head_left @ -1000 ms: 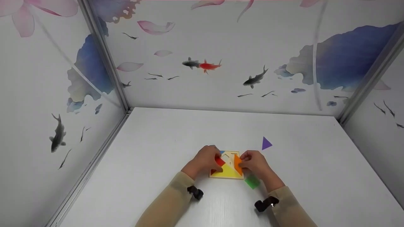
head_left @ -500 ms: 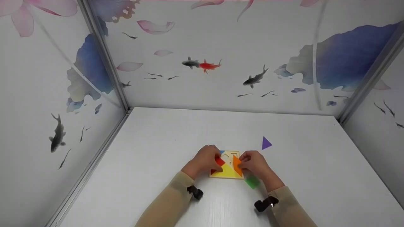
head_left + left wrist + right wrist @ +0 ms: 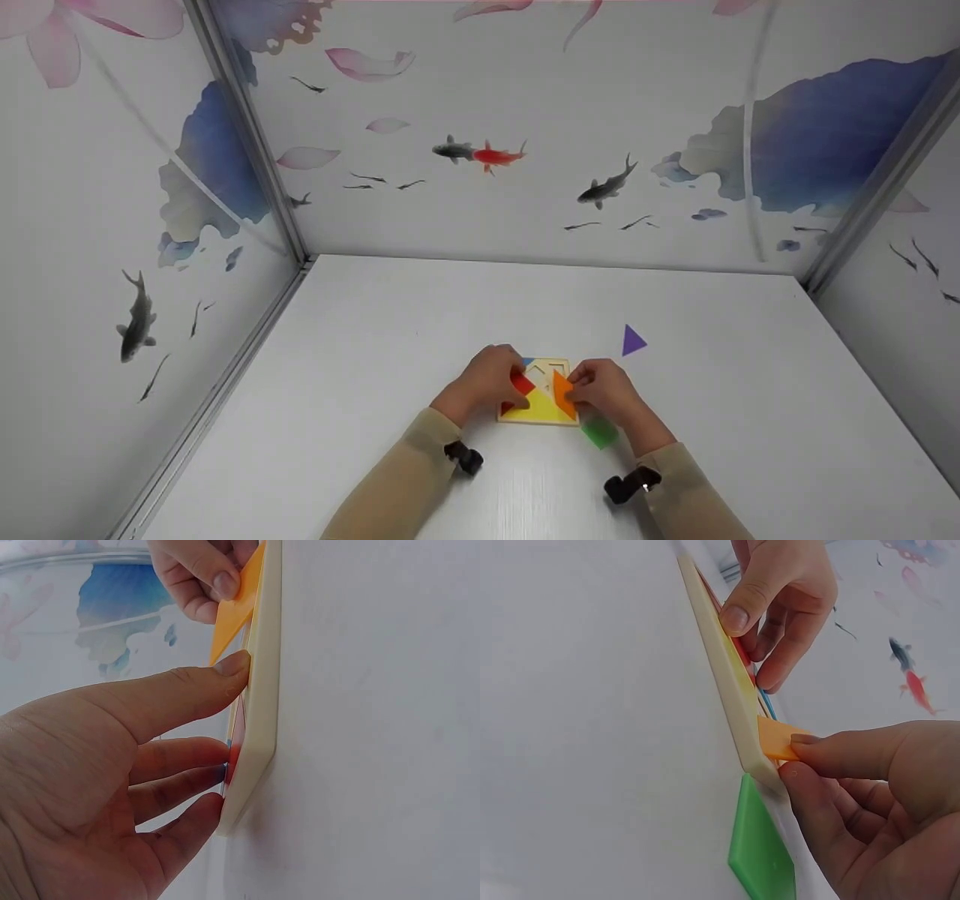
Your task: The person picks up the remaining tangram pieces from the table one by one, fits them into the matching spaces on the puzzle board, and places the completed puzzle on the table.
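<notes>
apparently, the orange piece (image 3: 564,392) is being fitted; it is pinched, tilted, by the right hand (image 3: 606,385) over the tray (image 3: 718,652), touched by the loosely spread left hand (image 3: 490,376); flat lowering seems needed.

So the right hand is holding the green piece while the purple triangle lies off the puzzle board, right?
Not quite: the right hand is holding the orange piece, not the green piece, as the right wrist view shows. The rest stands.
</notes>
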The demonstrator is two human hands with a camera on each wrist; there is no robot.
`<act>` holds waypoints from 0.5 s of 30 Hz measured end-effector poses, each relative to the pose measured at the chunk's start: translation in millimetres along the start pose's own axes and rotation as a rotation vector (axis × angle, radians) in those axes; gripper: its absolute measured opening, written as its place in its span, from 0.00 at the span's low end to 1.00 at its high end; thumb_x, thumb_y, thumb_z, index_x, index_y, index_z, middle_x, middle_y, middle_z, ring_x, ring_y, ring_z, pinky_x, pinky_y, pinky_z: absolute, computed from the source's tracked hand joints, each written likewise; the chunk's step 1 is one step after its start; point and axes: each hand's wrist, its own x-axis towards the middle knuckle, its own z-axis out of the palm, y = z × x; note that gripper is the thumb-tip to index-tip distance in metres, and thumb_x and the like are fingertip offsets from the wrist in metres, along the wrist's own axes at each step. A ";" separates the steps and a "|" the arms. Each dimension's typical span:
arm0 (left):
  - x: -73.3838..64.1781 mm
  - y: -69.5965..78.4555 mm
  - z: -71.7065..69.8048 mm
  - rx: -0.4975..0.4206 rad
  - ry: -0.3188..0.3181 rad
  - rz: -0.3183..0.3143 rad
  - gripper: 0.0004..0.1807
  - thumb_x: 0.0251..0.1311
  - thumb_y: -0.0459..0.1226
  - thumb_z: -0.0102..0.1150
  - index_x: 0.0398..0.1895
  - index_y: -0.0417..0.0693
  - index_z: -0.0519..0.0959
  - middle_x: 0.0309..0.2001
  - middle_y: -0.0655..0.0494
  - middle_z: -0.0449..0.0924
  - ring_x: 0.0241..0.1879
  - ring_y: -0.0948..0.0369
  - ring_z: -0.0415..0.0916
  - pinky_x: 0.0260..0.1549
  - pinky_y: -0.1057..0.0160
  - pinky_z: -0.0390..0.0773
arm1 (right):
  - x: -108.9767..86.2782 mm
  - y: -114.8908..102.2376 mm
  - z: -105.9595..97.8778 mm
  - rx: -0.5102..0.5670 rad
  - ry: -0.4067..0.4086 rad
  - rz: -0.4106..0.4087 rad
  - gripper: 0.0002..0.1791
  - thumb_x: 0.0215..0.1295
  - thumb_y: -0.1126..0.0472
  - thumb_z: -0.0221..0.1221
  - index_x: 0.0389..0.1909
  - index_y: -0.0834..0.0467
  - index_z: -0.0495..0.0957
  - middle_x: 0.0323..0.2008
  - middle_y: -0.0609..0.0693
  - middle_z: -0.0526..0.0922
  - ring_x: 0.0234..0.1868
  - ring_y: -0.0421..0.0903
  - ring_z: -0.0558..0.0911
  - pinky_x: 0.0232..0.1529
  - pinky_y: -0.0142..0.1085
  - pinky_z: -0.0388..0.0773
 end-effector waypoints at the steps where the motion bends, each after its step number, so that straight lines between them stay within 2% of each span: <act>1: -0.1 0.0 0.0 0.003 0.001 0.003 0.25 0.51 0.47 0.84 0.51 0.50 0.87 0.51 0.60 0.80 0.51 0.59 0.71 0.56 0.61 0.79 | -0.3 -0.2 0.0 -0.008 0.002 -0.004 0.09 0.63 0.68 0.72 0.41 0.60 0.83 0.35 0.53 0.82 0.33 0.47 0.80 0.41 0.34 0.86; 7: -1.3 1.0 -0.7 0.014 0.001 0.007 0.25 0.51 0.47 0.83 0.52 0.49 0.88 0.52 0.59 0.80 0.52 0.59 0.71 0.57 0.61 0.78 | -0.8 -1.8 1.1 -0.039 0.014 -0.015 0.08 0.62 0.69 0.72 0.40 0.60 0.84 0.34 0.53 0.82 0.33 0.47 0.80 0.39 0.33 0.85; 15: -1.1 2.1 0.0 0.015 0.002 -0.008 0.26 0.51 0.47 0.83 0.53 0.50 0.88 0.54 0.59 0.80 0.52 0.59 0.71 0.58 0.61 0.79 | 0.1 -2.2 2.3 -0.056 0.014 0.010 0.08 0.64 0.68 0.72 0.42 0.61 0.84 0.37 0.55 0.82 0.35 0.48 0.80 0.41 0.34 0.86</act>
